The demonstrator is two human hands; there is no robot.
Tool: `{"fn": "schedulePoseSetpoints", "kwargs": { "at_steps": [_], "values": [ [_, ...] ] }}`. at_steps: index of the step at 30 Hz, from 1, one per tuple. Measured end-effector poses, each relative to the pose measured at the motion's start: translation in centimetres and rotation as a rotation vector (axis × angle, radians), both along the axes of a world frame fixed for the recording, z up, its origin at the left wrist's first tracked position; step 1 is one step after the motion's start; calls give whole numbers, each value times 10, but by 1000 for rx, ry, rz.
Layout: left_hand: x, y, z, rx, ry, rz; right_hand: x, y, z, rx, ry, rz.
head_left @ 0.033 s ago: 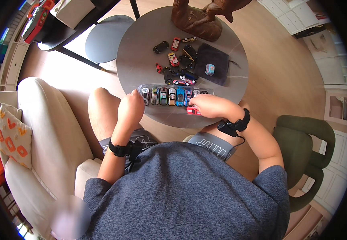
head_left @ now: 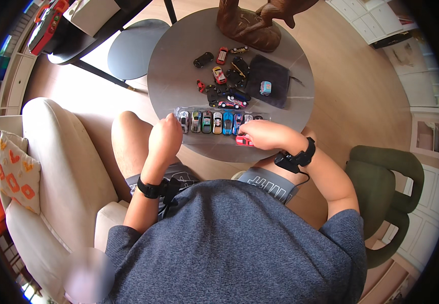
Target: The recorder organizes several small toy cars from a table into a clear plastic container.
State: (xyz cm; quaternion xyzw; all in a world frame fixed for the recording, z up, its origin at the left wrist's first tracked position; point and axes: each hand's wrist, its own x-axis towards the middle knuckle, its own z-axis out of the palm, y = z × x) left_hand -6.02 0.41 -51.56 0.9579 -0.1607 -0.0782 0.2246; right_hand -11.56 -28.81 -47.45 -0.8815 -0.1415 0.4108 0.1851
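My right hand (head_left: pixel 261 133) is closed on a red toy car (head_left: pixel 244 141) near the front of the round grey table, and its palm and wrist cover the right end of a row of toy cars. In that row, a silver car (head_left: pixel 184 122), a black-and-green car (head_left: pixel 206 122), a light one with a tan part (head_left: pixel 217 122) and a blue one (head_left: pixel 228 123) stand side by side in what looks like a clear plastic tray (head_left: pixel 191 109). My left hand (head_left: pixel 165 138) is curled closed at the tray's left end. Its fingertips are hidden, so what they grip does not show.
Behind the row lies a loose cluster of toy cars (head_left: pixel 219 76). To its right, a small light-blue vehicle (head_left: pixel 265 88) rests on a dark cloth pouch (head_left: pixel 280 71). A brown carved figure (head_left: pixel 244 30) stands at the table's far edge. A green chair (head_left: pixel 381 192) is at right.
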Motion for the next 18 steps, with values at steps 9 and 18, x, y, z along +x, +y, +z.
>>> {"fn": "schedulePoseSetpoints", "kwargs": {
  "at_steps": [9, 18],
  "values": [
    [-2, 0, 0, 6, 7, 1, -3, 2, 15, 172, 143, -233],
    [-2, 0, 0, 9, 0, -5, -9, -4, 5, 279, -37, -189]
  ]
}}
